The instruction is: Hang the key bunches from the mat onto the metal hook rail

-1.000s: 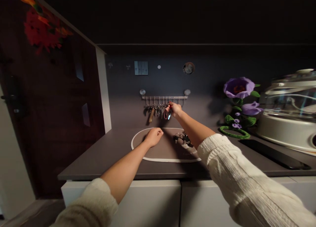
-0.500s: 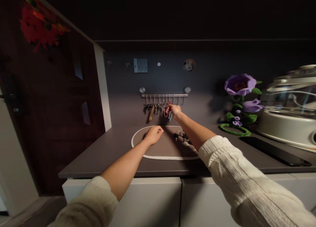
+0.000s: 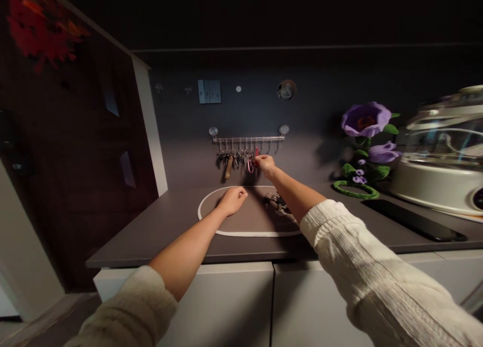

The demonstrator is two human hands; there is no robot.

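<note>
My right hand (image 3: 266,164) pinches a red keychain (image 3: 257,153) at the clear hook rail (image 3: 249,139) on the wall. Whether the keychain's ring is on a hook is too small to tell. To its left, several bunches of keys (image 3: 237,159) hang from the rail, one with a brown strap (image 3: 229,167) and one with a pink loop (image 3: 249,165). My left hand (image 3: 233,200) is closed over the mat (image 3: 249,224), its fingers curled under, so what they hold, if anything, is hidden. More keys (image 3: 277,200) lie on the mat, partly behind my right forearm.
A black phone (image 3: 413,220) lies on the counter at the right. Behind it stand a purple knitted flower (image 3: 366,120) with a green base and a cream appliance (image 3: 433,183) with a clear lid. White cabinet fronts (image 3: 226,301) are below; a dark door (image 3: 75,186) is at the left.
My right hand has shifted slightly relative to the rail, and more of the red keychain shows above its fingers. The left hand stays curled over the mat. The whole view has shifted a little.
</note>
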